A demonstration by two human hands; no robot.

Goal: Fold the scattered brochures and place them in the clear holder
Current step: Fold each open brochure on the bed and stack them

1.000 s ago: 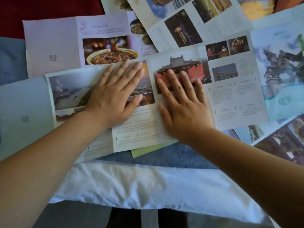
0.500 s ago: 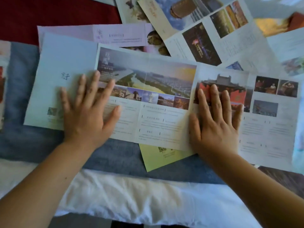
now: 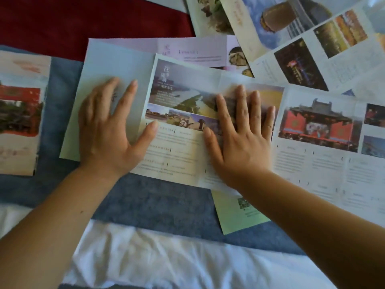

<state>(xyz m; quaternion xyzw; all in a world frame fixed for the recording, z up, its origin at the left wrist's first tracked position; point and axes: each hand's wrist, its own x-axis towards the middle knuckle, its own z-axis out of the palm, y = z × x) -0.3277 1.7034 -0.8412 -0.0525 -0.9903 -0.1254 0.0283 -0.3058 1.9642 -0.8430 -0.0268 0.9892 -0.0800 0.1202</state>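
Your left hand [image 3: 106,130] lies palm down with its fingers straight and fanned wide, pointing up and a little right; the thumb [image 3: 153,126] sticks out to the right. Its 2 outer fingers are blurred. Your right hand [image 3: 239,138] is also palm down and flat, with 4 straight fingers [image 3: 241,105] pointing up and set only slightly apart, and the thumb angled out to the left. The 2 thumbs point toward each other with a gap between them; the hands do not touch. Your bare left forearm [image 3: 52,215] comes in from the lower left, your bare right forearm [image 3: 312,222] from the lower right. Both wrists are straight.
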